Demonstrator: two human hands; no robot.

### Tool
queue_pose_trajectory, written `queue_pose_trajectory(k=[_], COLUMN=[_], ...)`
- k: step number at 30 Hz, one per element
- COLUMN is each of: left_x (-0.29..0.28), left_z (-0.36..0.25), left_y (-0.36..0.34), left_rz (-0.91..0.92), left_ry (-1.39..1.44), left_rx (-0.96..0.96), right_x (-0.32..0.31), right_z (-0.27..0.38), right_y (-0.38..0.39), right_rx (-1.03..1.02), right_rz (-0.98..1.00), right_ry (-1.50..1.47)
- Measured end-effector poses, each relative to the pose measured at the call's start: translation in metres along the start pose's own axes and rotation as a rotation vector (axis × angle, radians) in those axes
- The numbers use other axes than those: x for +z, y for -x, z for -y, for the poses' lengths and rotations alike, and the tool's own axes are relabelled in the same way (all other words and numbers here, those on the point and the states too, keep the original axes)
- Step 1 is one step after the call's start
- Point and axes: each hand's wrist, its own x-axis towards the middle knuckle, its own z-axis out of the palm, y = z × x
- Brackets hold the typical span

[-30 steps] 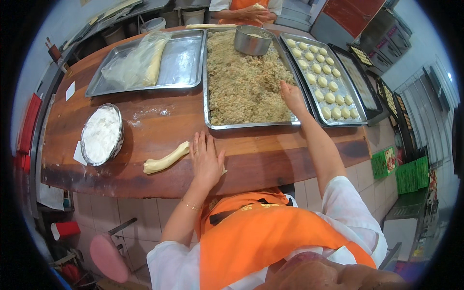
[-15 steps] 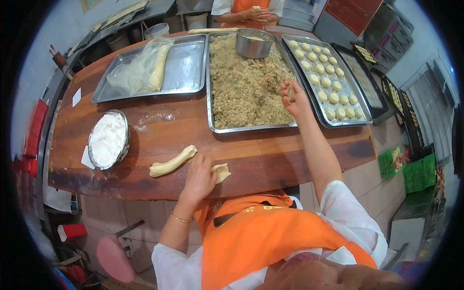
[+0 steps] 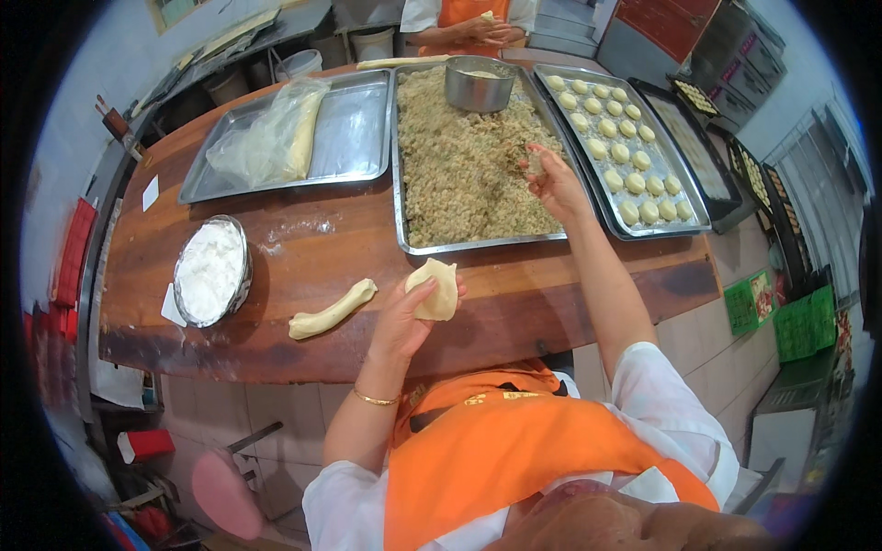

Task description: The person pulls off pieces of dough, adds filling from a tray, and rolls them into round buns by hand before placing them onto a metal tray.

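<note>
One flat dough pc (image 3: pixel 439 298) in my L hand (image 3: pixel 401 320), head cam; R hand (image 3: pixel 560 190) curled w/ a bit of filling (image 3: pixel 535 164), over filling tray's (image 3: pixel 482 244) R side. Dough roll (image 3: pixel 333 310) on bench (image 3: pixel 524 298) just L of L hand, flour bowl (image 3: pixel 209 275) further L.

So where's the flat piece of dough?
In the head view, the flat dough is in the left hand, to the right of the dough roll.
</note>
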Motion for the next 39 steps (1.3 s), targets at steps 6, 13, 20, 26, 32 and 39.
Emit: queue_pose_trajectory(k=[6,13,20,26,32,39], left_x=[0.037,0.057,0.073,0.094,0.072,0.066], left_z=[-0.002,0.005,0.030,0.032,0.036,0.035], left_y=[-0.030,-0.087,-0.149,-0.168,-0.163,-0.155], left_rz=[0.001,-0.007,-0.162,-0.131,-0.053,-0.082], left_ry=[0.034,-0.050,-0.044,0.217,0.082,-0.053], left_rx=[-0.010,0.042,0.078,0.050,0.105,0.228], right_x=[-0.034,-0.029,-0.005,0.039,0.039,0.056], right_z=[-0.013,-0.012,0.014,-0.003,0.013,-0.014], right_y=[-0.020,-0.010,0.021,0.066,0.076,0.078], right_rx=[0.141,0.005,-0.523,-0.979,-0.580,-0.909], right_rz=[0.007,0.058,-0.041,0.077,0.200,0.032], right_ry=[-0.506,0.037,1.004,1.349,0.940,1.086])
